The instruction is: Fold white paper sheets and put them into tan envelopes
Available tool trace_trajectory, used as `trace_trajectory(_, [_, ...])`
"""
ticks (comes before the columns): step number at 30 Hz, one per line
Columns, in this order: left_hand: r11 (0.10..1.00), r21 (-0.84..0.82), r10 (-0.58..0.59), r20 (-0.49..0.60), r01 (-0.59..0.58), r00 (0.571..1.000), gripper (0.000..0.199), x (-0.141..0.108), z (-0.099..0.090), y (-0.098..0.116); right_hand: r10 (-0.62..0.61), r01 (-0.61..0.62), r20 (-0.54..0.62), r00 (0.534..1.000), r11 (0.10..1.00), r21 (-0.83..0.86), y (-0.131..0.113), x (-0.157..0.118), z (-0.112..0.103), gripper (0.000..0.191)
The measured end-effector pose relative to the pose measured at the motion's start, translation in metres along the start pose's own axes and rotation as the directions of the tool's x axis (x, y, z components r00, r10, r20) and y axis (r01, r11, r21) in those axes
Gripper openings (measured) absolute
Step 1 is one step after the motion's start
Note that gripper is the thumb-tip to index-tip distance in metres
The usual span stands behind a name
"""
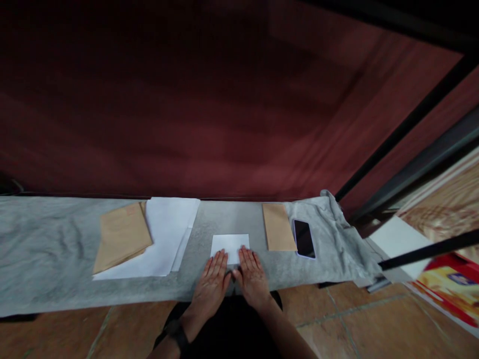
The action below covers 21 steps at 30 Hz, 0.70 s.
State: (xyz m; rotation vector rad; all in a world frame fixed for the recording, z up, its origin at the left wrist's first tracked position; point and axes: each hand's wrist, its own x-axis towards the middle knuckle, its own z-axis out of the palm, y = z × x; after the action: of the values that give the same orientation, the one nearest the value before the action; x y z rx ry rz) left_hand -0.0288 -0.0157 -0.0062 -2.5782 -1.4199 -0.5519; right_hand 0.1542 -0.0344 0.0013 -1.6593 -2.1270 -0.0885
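A small white rectangle of paper [230, 243], which looks folded, lies on the grey cloth in front of me. My left hand [212, 279] rests flat, its fingertips on the paper's near left corner. My right hand [252, 276] lies flat on the near right corner, fingers stretched out. The two thumbs point toward each other just below the paper's near edge. To the left are white paper sheets [170, 234] with brown envelopes [125, 232] lying partly over them. On the right lies another brown envelope [279, 227].
A phone [305, 239] with a pale purple edge lies right of the single envelope. The grey cloth [48, 249] covers a long narrow bench or table against a dark red surface [209, 149]. Black metal bars [404, 124] and a red and yellow box [449, 284] are at the right.
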Motion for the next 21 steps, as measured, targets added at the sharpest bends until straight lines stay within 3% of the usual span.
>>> trace_trajectory(5, [1.0,-0.016,-0.016,0.048,0.017,0.999,0.053,0.027,0.0,-0.001,0.032,-0.032,-0.021,0.999,0.999,-0.006,0.0,-0.003,0.005,0.055])
trace_trajectory(10, [0.995,-0.033,-0.095,0.111,0.099,0.989,0.055,0.059,0.015,-0.002,0.102,-0.102,0.001,0.995,0.994,0.047,-0.001,0.007,0.008,0.045])
trace_trajectory(17, [0.996,0.002,-0.09,0.103,0.09,0.991,0.057,0.055,0.031,-0.009,0.091,-0.095,0.086,0.992,0.994,0.047,-0.006,0.054,0.012,0.045])
trace_trajectory(21, [0.996,0.007,-0.093,0.101,0.093,0.991,0.058,0.055,0.03,-0.008,0.13,-0.129,0.109,0.986,0.992,-0.013,-0.005,0.061,0.017,0.048])
